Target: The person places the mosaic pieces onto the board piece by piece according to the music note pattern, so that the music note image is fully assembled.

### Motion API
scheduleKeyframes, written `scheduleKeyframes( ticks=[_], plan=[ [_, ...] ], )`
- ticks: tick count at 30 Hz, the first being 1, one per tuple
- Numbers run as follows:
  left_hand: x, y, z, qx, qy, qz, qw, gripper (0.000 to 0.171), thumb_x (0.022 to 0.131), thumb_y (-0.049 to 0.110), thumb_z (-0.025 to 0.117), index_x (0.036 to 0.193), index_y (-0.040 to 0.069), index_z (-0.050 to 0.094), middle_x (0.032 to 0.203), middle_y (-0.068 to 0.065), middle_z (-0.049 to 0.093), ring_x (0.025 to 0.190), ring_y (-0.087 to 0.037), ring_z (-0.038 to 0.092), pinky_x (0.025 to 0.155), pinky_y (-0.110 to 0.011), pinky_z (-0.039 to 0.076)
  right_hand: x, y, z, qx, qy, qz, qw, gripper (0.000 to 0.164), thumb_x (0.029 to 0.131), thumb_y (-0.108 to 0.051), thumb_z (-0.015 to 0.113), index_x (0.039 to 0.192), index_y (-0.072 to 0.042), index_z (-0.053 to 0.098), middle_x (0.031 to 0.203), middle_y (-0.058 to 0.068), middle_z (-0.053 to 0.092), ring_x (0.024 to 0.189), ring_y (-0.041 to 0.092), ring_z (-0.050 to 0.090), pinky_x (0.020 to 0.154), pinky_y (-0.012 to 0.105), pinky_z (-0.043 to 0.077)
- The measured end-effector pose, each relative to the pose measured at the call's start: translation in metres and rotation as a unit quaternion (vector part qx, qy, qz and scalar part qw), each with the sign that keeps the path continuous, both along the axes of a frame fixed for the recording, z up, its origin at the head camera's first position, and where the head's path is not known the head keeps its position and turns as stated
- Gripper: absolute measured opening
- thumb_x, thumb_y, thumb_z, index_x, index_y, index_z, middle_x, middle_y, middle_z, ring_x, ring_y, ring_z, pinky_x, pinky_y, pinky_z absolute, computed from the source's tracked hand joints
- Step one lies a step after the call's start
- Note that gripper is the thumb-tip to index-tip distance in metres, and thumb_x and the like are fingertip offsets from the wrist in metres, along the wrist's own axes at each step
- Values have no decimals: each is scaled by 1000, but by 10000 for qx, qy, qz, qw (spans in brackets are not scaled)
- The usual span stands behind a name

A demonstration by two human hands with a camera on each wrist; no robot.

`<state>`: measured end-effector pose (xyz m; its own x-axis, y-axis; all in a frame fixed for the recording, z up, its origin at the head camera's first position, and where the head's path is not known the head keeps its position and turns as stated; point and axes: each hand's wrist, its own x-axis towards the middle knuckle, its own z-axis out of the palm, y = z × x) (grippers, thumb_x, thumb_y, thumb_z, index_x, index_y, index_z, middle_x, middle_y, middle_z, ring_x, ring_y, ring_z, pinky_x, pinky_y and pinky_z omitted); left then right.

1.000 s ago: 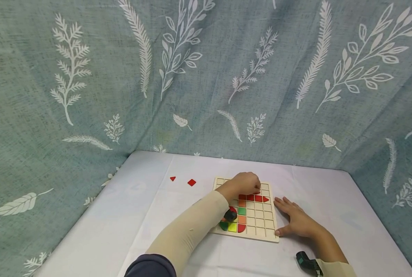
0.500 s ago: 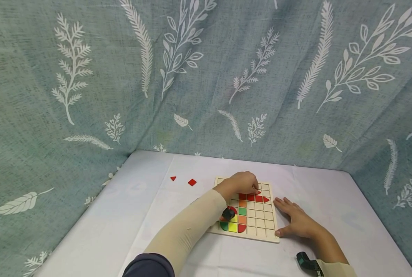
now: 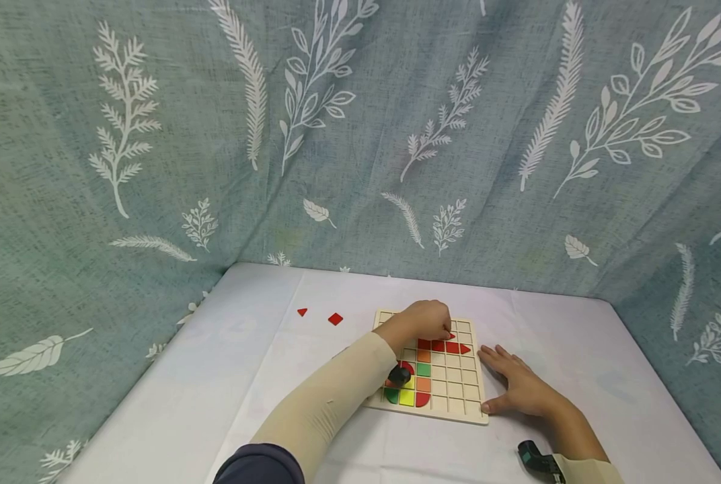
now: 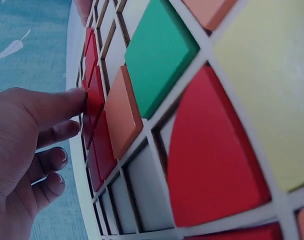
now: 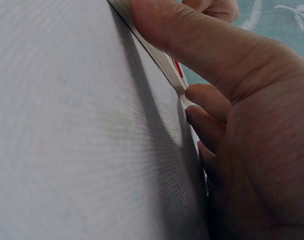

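Note:
A pale wooden grid board (image 3: 454, 405) lies on the table, with coloured flat tiles set in its squares. My left hand (image 3: 422, 319) reaches over its far part. In the left wrist view, thumb and forefinger pinch at a red tile (image 4: 95, 94) in a double row of red tiles, the other fingers curled beneath. A red pointed tile (image 3: 452, 336) shows right by these fingertips. An orange tile (image 4: 123, 112) and a green tile (image 4: 159, 57) sit alongside. My right hand (image 3: 520, 384) rests with fingers spread along the board's right edge, thumb (image 5: 167, 22) against its side.
On the white cloth (image 3: 276, 376), left of the board, lie a red square tile (image 3: 335, 318) and a red triangular tile (image 3: 302, 312). A patterned green curtain (image 3: 360, 168) stands behind. A dark wrist device (image 3: 536, 458) is near my right wrist.
My left hand has shifted slightly left, and the red pointed tile beside its fingertips shows more. My right hand keeps its place at the board's edge.

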<state>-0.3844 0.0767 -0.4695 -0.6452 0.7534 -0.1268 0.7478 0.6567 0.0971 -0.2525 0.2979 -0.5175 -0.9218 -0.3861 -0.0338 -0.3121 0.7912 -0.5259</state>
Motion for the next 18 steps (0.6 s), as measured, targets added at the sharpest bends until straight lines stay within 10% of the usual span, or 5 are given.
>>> scheduleKeyframes(
  ticks=[18],
  plan=[
    [-2, -8, 0, 198, 216, -153, 9995, 17, 98, 26, 60, 102, 25, 77, 96, 13, 67, 82, -2, 58, 77, -21, 46, 2, -3, 2, -5, -19, -20, 10000, 116, 58, -59, 84, 148, -2, 37, 155, 18, 29, 142, 45, 11, 108, 64, 7]
  ],
)
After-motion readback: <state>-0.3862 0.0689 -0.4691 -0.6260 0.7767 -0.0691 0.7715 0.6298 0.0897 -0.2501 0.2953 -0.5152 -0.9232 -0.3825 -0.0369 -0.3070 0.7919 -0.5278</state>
